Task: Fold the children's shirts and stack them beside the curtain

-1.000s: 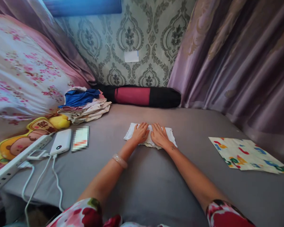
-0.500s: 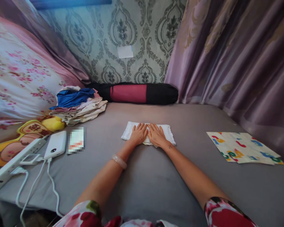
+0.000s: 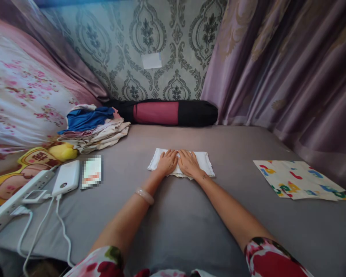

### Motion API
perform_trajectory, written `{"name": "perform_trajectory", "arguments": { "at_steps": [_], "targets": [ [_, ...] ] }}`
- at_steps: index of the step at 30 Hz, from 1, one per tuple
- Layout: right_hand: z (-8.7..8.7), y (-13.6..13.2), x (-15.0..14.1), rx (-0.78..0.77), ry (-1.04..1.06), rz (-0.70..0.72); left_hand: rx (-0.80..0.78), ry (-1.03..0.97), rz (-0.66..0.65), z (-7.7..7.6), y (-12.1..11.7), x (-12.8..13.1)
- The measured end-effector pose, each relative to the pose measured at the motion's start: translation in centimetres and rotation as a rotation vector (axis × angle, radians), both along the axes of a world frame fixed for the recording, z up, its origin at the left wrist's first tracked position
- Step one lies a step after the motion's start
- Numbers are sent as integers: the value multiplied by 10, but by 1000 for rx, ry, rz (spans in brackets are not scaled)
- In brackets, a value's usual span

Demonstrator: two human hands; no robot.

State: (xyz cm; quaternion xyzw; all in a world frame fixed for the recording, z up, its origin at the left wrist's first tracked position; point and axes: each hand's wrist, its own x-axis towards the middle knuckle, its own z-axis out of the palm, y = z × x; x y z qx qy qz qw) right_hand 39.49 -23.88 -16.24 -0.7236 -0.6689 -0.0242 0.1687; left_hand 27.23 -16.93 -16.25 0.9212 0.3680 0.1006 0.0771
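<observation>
Head view: my left hand (image 3: 166, 163) and right hand (image 3: 188, 164) lie flat, fingers slightly spread, upon a folded white cloth (image 3: 203, 161), wavy-edged, midway between rumpled garments (image 3: 99, 130), far left, and patterned sheets (image 3: 298, 180), right.

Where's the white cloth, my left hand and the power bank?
White cloth (image 3: 204, 161), head view: its bare right end.
Left hand (image 3: 166, 163), head view: back of the hand.
Power bank (image 3: 67, 174), head view: its upper face.

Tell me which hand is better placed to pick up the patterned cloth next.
Probably the right hand: it lies flat on the white cloth, on the side nearer the patterned cloth. The left hand is farther away and would likely have to cross the right.
</observation>
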Motion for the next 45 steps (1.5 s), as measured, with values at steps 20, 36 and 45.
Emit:
{"name": "perform_trajectory", "arguments": {
  "at_steps": [20,36,45],
  "targets": [
    [0,-12,13,-88,53,-86,131,47,34,-8,12,-15],
    [5,-14,18,-138,75,-78,67,83,-8,3,16,-22],
    [-2,-22,31,-133,8,-163,82,76,44,-8,26,-34]
  ]
}}
